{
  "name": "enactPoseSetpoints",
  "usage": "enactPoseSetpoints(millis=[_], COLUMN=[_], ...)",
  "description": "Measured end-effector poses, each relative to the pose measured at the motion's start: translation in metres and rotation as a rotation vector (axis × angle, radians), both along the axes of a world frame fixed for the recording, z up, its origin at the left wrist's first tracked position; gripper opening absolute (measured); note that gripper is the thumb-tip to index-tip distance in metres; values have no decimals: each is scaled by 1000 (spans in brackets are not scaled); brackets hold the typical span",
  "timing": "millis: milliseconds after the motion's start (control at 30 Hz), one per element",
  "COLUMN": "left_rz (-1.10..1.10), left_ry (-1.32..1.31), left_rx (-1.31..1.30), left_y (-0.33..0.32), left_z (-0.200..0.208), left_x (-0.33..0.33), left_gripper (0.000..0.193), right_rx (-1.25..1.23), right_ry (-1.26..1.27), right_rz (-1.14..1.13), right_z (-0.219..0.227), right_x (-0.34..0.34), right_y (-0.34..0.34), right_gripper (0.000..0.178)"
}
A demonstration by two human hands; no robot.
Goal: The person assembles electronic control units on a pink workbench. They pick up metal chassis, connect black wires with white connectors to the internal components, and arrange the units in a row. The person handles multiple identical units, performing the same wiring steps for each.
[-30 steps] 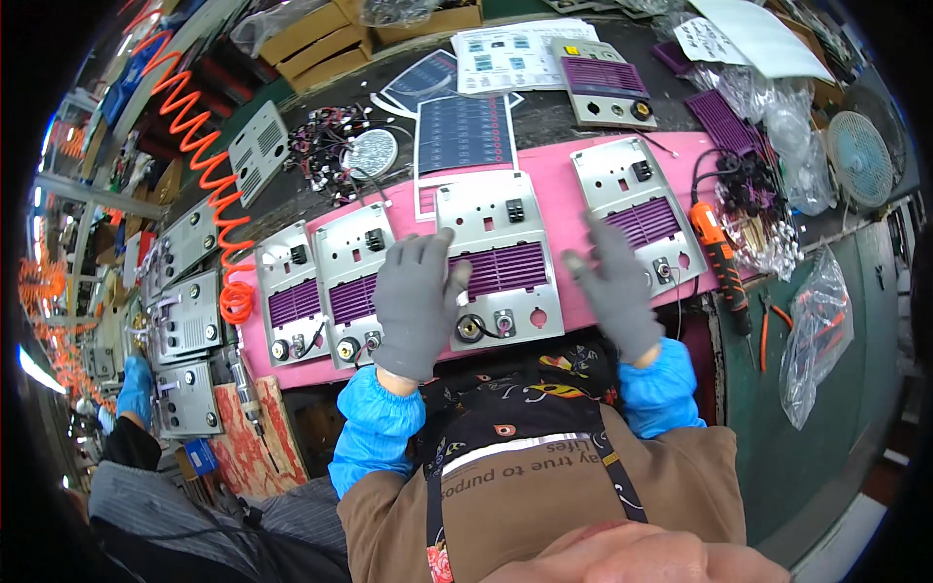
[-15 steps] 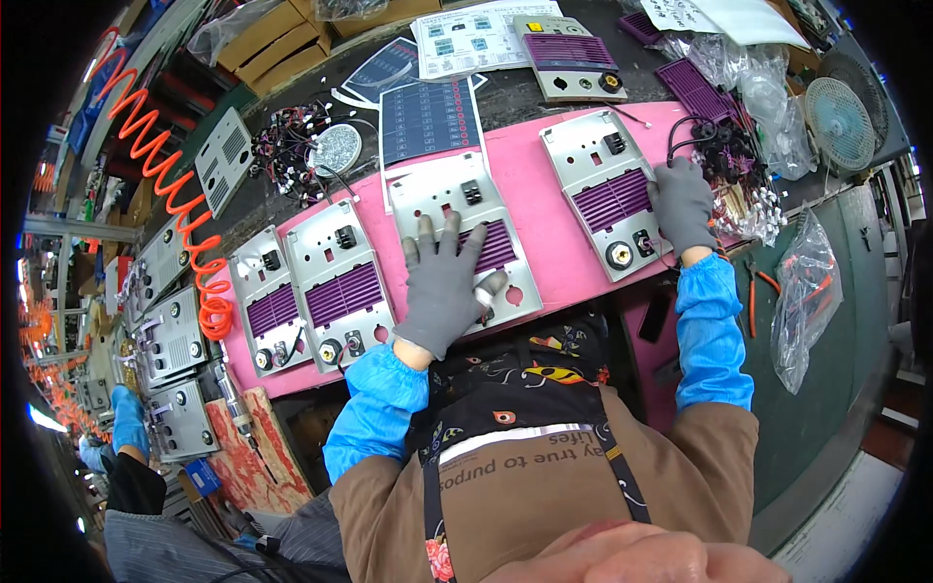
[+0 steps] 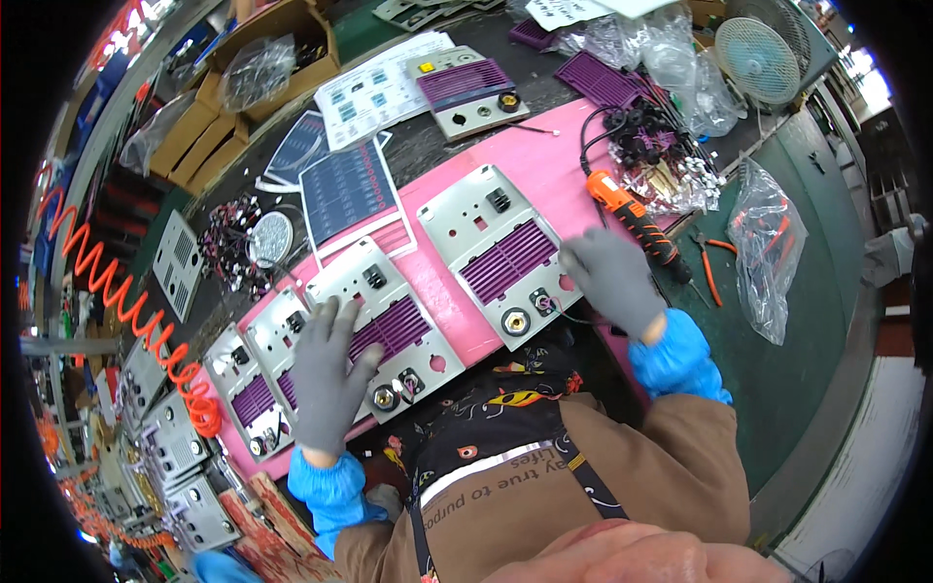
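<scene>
My left hand (image 3: 328, 381), in a grey glove, lies with fingers apart over the left edge of a silver metal panel (image 3: 434, 340) with a purple slatted grille. It partly covers a similar panel (image 3: 269, 337) to its left. My right hand (image 3: 617, 282), also gloved, has its fingers together and bent at the right edge of another metal panel (image 3: 471, 209). This panel carries a purple grille (image 3: 505, 260), a black switch and a brass-centred round fitting (image 3: 515, 322). An orange and black electric screwdriver (image 3: 632, 216) lies just beyond my right hand, its cable running back.
A third similar panel (image 3: 231, 355) stands farthest left on the pink mat (image 3: 442, 282). Pliers (image 3: 711, 272), a clear plastic bag (image 3: 768, 255) and heaped wired parts (image 3: 671, 155) lie right. A coiled orange hose (image 3: 126, 291) hangs left; printed sheets (image 3: 379, 92) lie behind.
The view has turned, so the bench appears shifted left. My right hand has drawn back toward me, uncovering the screwdriver. My left hand has slid to its panel's left edge.
</scene>
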State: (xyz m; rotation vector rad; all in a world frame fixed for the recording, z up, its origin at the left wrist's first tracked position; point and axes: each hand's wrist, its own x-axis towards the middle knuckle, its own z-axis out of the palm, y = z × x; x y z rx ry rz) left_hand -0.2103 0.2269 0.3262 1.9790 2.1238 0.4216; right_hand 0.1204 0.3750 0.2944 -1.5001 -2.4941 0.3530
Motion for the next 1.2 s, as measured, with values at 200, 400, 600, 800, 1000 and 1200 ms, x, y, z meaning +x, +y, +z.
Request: enactPoseSetpoints(millis=[200,400,600,800,1000,1200], left_rz=[-162,-518,-592,-528,-470,-340], left_ry=[76,111,108,101,132,209], left_rx=[34,64,93,40,52,157], left_y=[-4,38,39,29,21,32], left_z=[26,39,39,32,33,58], left_x=[15,62,79,74,70,55], left_gripper=[55,54,51,50,50,50], right_rx=[-319,-29,75,-67,-374,321], right_ry=[149,211,-25,-230,58,-334], right_rz=[300,-327,-496,-450,-621,-516], right_z=[81,71,27,-53,-23,56], right_x=[74,182,244,265,216,234], right_y=[-45,67,192,262,250,206], right_gripper=[30,32,35,53,49,38])
